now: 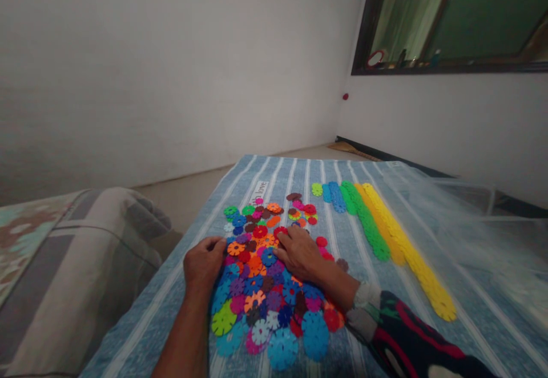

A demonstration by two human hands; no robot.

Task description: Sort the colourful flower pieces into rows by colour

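A heap of colourful plastic snowflake discs (257, 298) with notched edges lies on a blue striped cloth (171, 304). At the heap's left edge rests my left hand (203, 264), its fingers curled inward and the fingertips close together; whatever may be in them is hidden. My right hand (299, 252) reaches over the heap from the right, fingers stretched out and apart, touching the discs. Near its fingertips are a blue disc (269, 256) and a red disc (260, 231).
Right of the heap lie overlapping rows of yellow discs (423, 275), orange discs (381, 224), green discs (368, 229) and blue discs (337, 197). A lone lime disc (317, 189) sits beside them. Clear plastic containers (471, 212) stand at right. A fabric-covered seat (98, 275) is at left.
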